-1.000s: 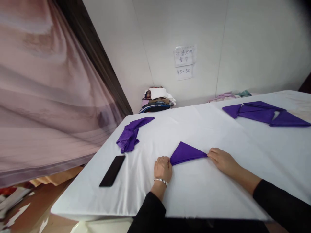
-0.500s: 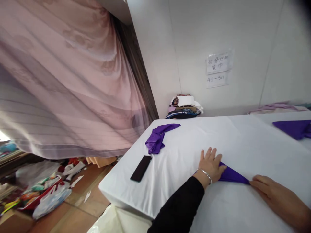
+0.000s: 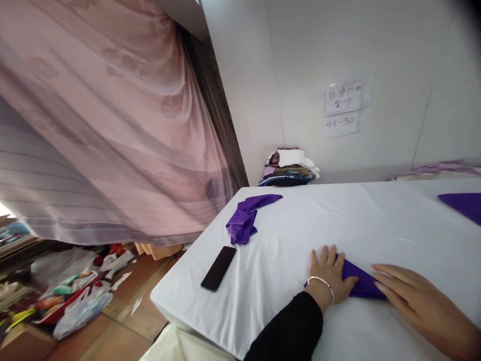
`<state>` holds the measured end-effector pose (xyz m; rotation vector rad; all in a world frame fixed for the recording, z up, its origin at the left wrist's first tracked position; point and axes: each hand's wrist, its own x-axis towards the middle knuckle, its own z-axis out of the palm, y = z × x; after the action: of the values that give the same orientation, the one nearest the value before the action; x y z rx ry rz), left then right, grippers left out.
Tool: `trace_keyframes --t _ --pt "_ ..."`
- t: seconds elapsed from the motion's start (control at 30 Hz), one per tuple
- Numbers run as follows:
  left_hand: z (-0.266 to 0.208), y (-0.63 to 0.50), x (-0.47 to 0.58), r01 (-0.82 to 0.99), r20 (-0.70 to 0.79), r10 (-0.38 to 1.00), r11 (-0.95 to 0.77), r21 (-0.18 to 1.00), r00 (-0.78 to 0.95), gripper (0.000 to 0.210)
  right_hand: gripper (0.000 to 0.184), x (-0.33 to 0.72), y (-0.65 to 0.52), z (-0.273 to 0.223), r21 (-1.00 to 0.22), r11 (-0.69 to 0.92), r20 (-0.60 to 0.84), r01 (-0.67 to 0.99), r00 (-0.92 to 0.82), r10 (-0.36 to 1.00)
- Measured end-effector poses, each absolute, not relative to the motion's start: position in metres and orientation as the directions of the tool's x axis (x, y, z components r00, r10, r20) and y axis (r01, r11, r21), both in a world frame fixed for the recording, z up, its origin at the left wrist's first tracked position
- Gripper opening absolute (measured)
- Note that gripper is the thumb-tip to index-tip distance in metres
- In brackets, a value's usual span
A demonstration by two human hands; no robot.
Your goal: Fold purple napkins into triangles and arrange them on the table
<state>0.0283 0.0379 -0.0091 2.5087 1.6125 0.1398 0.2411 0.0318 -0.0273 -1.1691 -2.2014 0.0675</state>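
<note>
A purple cloth napkin (image 3: 361, 284), folded into a narrow triangle, lies on the white-covered table (image 3: 278, 281). My left hand (image 3: 330, 277), with a silver bangle at the wrist, rests flat on the napkin's left part with fingers spread. That hand and wrist hide some of the cloth. At the right tip is my right hand (image 3: 408, 291), its fingers stretched out over or against the end of the cloth. Whether they press on it I cannot tell.
Farther left lies a folded purple cloth (image 3: 242, 223) beside a black phone (image 3: 218, 268). Another purple cloth (image 3: 464, 204) is at the right edge. Folded clothes (image 3: 289, 168) are stacked behind the table. Bags (image 3: 82, 308) lie on the floor by the pink curtain (image 3: 124, 125).
My right hand has gone from pinching the napkin's right tip to lying with fingers stretched out at that end. My left hand stays flat on the cloth. The view has shifted slightly.
</note>
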Motion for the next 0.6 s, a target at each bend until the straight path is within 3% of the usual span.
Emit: trace_keyframes --t 0.13,0.23,0.3,0.6 --pt "-0.01 0.039 0.029 0.894 0.013 0.894 -0.449 0.016 0.448 0.063 0.049 0.167 0.041 0.005 -0.417 0.592 0.372 0.69 -0.464 0.804" --pt "-0.014 0.043 0.029 0.885 0.061 0.883 -0.462 -0.061 0.465 0.058 0.053 0.138 0.053 0.003 -0.492 0.444 0.198 0.749 -0.4 0.895" --pt "-0.02 0.049 0.027 0.893 0.028 0.894 -0.445 -0.071 0.447 0.054 0.058 0.136 0.058 -0.001 -0.526 0.388 0.117 0.757 -0.388 0.914" --pt "-0.022 0.062 0.028 0.962 -0.04 0.962 -0.271 -0.045 0.269 0.062 0.071 0.171 0.056 -0.001 -0.519 0.362 0.057 0.774 -0.391 0.919"
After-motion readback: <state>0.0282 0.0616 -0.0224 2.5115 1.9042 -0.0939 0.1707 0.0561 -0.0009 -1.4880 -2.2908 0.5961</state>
